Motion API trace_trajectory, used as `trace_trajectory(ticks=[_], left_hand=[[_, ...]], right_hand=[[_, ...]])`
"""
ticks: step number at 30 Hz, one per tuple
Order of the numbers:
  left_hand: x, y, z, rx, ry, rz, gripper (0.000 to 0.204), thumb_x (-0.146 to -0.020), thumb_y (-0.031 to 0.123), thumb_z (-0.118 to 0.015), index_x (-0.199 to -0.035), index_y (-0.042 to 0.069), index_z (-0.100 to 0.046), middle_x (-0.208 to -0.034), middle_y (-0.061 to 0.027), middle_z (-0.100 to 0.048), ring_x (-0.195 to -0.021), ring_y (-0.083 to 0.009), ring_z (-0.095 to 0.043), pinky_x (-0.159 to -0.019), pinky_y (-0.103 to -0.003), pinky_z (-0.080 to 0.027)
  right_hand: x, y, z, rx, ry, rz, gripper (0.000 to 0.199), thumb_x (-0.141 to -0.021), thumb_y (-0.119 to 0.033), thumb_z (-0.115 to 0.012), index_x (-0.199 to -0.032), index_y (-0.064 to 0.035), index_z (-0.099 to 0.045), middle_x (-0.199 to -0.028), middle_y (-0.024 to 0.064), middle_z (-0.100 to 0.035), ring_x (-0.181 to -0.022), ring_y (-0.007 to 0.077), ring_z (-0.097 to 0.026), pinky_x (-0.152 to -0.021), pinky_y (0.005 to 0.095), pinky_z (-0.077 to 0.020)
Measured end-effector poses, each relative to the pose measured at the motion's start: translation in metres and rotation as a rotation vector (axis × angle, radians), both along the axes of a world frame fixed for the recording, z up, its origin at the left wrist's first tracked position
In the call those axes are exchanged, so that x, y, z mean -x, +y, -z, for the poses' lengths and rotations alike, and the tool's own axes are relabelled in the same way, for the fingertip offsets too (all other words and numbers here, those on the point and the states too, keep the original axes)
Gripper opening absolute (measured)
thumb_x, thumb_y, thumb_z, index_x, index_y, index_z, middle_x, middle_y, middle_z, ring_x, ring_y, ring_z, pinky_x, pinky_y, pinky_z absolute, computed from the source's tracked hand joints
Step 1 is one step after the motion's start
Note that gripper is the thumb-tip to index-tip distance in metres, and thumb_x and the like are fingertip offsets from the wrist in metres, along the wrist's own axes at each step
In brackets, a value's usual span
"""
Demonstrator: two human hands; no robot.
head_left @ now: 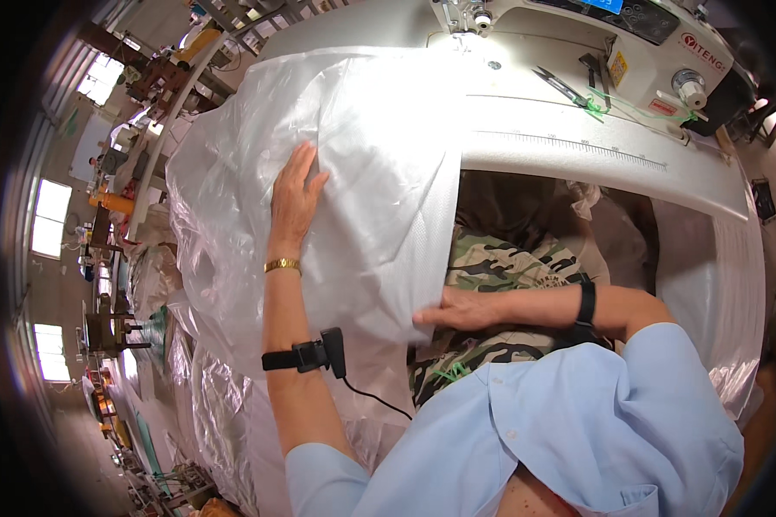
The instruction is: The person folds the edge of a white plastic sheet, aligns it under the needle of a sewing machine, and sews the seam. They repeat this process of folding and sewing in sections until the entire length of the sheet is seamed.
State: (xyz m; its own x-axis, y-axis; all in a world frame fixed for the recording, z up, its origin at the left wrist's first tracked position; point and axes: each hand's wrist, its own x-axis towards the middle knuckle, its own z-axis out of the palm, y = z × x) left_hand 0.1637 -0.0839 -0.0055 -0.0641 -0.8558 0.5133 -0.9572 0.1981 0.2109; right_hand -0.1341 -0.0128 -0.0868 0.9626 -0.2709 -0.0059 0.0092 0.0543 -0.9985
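Blue shirt (pixel 526 431) and camouflage cloth (pixel 504 267) face a sewing machine (pixel 651 69), left hand (pixel 296 198) open on sheeting (pixel 371 189), right hand (pixel 459 310) gripping its edge.

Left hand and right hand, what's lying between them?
In the head view, shiny white sheeting lies between the left hand and the right hand.

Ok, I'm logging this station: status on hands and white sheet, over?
Left hand flat on white sheet; right hand at its right edge, grip unclear. Sheet wrinkled, far end by sewing machine. Pointed metal tool on worktable, apart from sheet.
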Motion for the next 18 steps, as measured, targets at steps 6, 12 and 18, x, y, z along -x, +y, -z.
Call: trace_trajectory(ticks=[6,12,18], left_hand=[[0.029,0.025,-0.037,-0.273,-0.039,-0.158,0.033,-0.09,0.019,-0.064,-0.118,0.0,-0.065,-0.124,-0.0193,-0.063,-0.117,-0.0329,-0.059,-0.1,-0.04,-0.045],[0.143,0.086,-0.045,-0.174,0.121,0.105,0.03,-0.083,0.023,-0.073,-0.105,0.003,-0.069,-0.103,-0.0156,-0.07,-0.097,-0.0321,-0.065,-0.085,-0.038,-0.05],[0.179,0.115,-0.022,-0.275,0.069,-0.089,0.011,-0.085,0.012,-0.068,-0.091,0.003,-0.066,-0.071,-0.0141,-0.064,-0.066,-0.0278,-0.063,-0.066,-0.039,-0.047]], right_hand=[[0.024,0.011,-0.02,-0.238,0.079,-0.061,0.056,-0.098,-0.04,-0.052,-0.13,0.0062,-0.051,-0.124,0.0178,-0.059,-0.116,0.0228,-0.054,-0.1,0.0349,-0.0426],[0.016,0.032,-0.011,-0.244,0.131,0.326,0.044,-0.096,-0.036,-0.053,-0.102,0.0057,-0.064,-0.088,0.0076,-0.065,-0.082,0.0166,-0.059,-0.076,0.0338,-0.0484],[0.022,0.042,-0.019,-0.076,0.099,0.377,0.036,-0.094,-0.029,-0.051,-0.086,0.0054,-0.059,-0.068,0.011,-0.056,-0.068,0.0182,-0.054,-0.065,0.038,-0.0454]])
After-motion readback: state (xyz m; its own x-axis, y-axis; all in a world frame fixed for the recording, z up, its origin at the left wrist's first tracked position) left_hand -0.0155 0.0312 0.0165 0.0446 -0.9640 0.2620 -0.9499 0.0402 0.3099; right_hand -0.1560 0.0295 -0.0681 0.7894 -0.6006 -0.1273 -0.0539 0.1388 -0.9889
